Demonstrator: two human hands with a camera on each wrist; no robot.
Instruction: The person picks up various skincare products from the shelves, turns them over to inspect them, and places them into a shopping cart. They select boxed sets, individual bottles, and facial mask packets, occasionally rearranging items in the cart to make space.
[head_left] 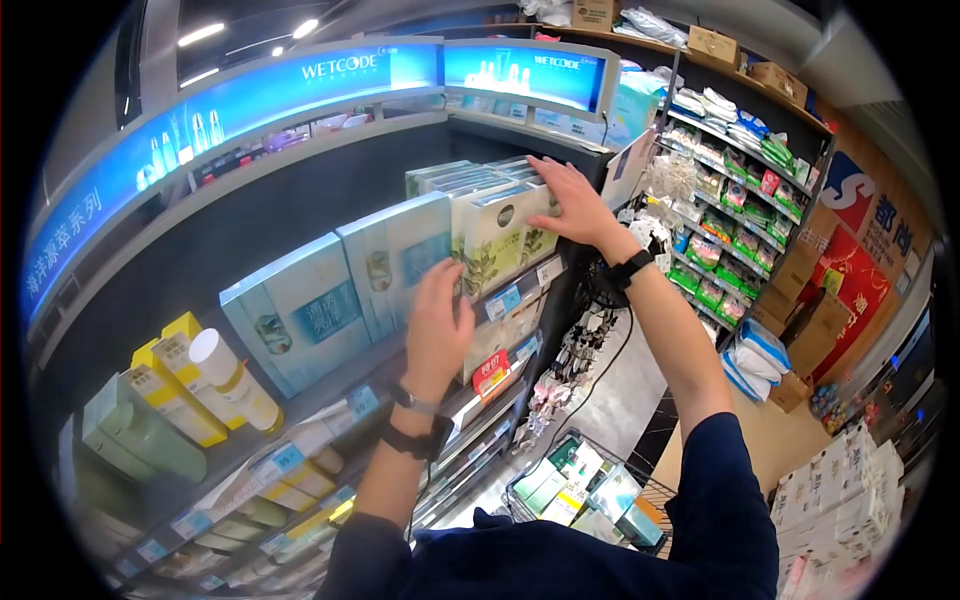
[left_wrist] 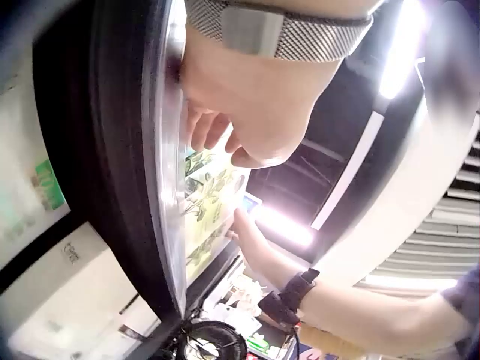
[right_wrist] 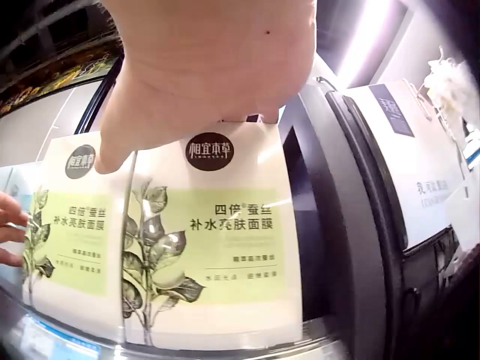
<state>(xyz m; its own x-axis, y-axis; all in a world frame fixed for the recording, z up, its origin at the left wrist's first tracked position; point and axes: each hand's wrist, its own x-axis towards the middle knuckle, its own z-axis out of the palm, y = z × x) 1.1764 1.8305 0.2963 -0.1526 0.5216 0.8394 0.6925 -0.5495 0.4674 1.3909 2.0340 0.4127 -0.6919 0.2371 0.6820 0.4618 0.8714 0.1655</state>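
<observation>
Two white and green face mask boxes stand upright side by side at the shelf's right end, the left box (right_wrist: 75,247) and the right box (right_wrist: 214,255) with leaf prints. Behind them is a row of more boxes (head_left: 440,178). My right hand (head_left: 580,205) reaches over their top, fingers stretched out along the upper right and thumb against the front. At the lower left edge of the pair is my left hand (head_left: 440,325), its fingers loosely bent beside the left box. Left of it stand large light-blue boxes (head_left: 400,255).
Yellow cartons (head_left: 180,365), a white-capped bottle (head_left: 225,370) and a pale green box (head_left: 135,425) stand farther left. Price tags line the shelf edge (head_left: 330,420). Below is a shopping cart (head_left: 655,490) with several boxes. Stocked shelves (head_left: 740,200) rise across the aisle.
</observation>
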